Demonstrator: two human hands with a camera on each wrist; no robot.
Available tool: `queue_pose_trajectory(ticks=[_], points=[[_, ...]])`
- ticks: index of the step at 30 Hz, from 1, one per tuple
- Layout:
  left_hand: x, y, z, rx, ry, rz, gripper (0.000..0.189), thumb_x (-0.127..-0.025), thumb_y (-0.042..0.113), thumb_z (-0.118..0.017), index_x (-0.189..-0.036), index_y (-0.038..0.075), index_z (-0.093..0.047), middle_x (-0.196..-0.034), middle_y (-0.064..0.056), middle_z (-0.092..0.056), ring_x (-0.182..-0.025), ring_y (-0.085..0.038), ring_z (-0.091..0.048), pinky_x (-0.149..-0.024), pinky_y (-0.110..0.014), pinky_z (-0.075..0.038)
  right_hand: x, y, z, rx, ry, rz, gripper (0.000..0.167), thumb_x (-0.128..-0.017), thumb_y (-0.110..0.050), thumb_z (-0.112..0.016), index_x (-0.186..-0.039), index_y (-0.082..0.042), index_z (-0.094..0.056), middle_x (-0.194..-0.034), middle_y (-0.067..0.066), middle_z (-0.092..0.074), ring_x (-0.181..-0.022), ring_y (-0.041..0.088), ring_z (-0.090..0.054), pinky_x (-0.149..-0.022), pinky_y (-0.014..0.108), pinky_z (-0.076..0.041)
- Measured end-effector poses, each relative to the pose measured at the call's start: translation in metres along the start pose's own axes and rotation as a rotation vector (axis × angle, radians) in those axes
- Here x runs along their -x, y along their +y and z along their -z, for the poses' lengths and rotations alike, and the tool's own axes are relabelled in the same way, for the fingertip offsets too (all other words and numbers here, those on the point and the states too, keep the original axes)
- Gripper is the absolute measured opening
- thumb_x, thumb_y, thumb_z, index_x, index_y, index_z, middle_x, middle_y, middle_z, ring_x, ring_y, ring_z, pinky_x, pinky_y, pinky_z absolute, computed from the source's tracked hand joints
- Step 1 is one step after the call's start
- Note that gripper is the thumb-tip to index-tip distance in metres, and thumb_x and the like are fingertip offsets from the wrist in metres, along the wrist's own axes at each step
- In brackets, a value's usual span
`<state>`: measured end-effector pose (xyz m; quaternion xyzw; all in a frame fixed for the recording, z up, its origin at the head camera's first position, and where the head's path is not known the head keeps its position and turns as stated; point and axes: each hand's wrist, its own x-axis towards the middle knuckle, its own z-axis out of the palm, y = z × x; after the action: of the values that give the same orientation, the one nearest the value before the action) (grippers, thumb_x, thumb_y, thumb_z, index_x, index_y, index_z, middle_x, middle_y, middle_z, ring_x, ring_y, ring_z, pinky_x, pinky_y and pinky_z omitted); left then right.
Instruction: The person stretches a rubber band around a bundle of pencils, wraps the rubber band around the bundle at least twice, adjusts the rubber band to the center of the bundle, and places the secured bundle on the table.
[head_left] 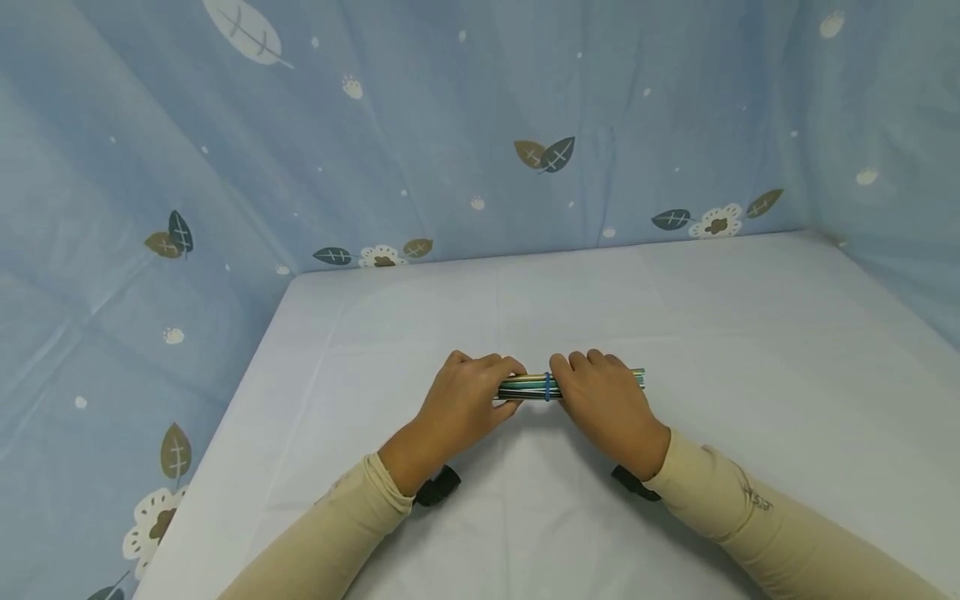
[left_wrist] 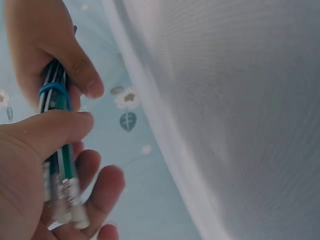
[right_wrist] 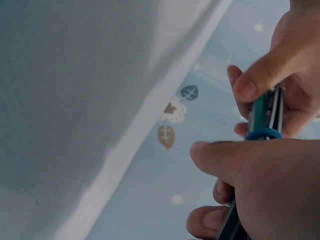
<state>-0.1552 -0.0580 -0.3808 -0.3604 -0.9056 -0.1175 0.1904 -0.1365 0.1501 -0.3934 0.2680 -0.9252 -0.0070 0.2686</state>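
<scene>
A bundle of slim pencils in green, black, white and gold tones is held level above the white surface. A blue band is wrapped around its middle, between the two hands. My left hand grips the left part with thumb and fingers. Around the right part my right hand is curled, and the far ends stick out past it. In the left wrist view, pale blurred tips with metal-looking collars show below the left thumb. The right wrist view has the band just beyond the right thumb.
A white cloth-covered table spreads beneath both hands. Blue fabric printed with leaves and flowers hangs behind and at the sides. Black pieces sit under both wrists, by the beige sleeves.
</scene>
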Motion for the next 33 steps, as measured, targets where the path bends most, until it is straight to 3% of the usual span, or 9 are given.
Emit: queue_pose_trajectory(ticks=[12, 22, 28, 33], points=[[0.0024, -0.003, -0.0051, 0.024, -0.15, 0.043, 0.03, -0.079, 0.015, -0.085, -0.105, 0.02, -0.072, -0.088, 0.006, -0.074, -0.071, -0.007, -0.065, -0.063, -0.028, -0.046, 0.0024, 0.0044, -0.0055, -0.049, -0.085, 0.033, 0.03, -0.076, -0.005, -0.083, -0.084, -0.007, -0.054, -0.067, 0.006, -0.057, -0.058, 0.019, -0.048, -0.053, 0.031, -0.042], [0.0052, -0.001, -0.0055, 0.034, -0.331, 0.098, 0.032, -0.081, 0.014, -0.083, -0.11, 0.02, -0.072, -0.1, 0.002, -0.075, -0.085, -0.012, -0.069, -0.07, -0.032, -0.05, 0.0039, 0.0028, -0.0032, -0.123, -0.188, 0.044, 0.029, -0.075, -0.004, -0.084, -0.09, -0.008, -0.06, -0.073, 0.006, -0.061, -0.062, 0.019, -0.053, -0.057, 0.034, -0.049], [0.0049, -0.0015, -0.0066, 0.0, -0.36, 0.095, 0.03, -0.082, 0.017, -0.082, -0.111, 0.02, -0.072, -0.1, 0.002, -0.074, -0.087, -0.014, -0.07, -0.073, -0.035, -0.052, 0.0046, 0.0058, -0.0026, -0.156, -0.257, 0.052, 0.031, -0.075, -0.01, -0.087, -0.095, -0.009, -0.062, -0.077, 0.004, -0.062, -0.065, 0.019, -0.057, -0.058, 0.034, -0.051], [0.0056, -0.0023, -0.0053, 0.002, -0.352, 0.088, 0.031, -0.082, 0.017, -0.081, -0.112, 0.02, -0.073, -0.099, 0.002, -0.073, -0.084, -0.015, -0.069, -0.071, -0.034, -0.051, 0.0043, 0.0085, -0.003, -0.157, -0.258, 0.059, 0.033, -0.075, -0.011, -0.087, -0.096, -0.009, -0.063, -0.079, 0.004, -0.062, -0.067, 0.019, -0.058, -0.06, 0.034, -0.051]])
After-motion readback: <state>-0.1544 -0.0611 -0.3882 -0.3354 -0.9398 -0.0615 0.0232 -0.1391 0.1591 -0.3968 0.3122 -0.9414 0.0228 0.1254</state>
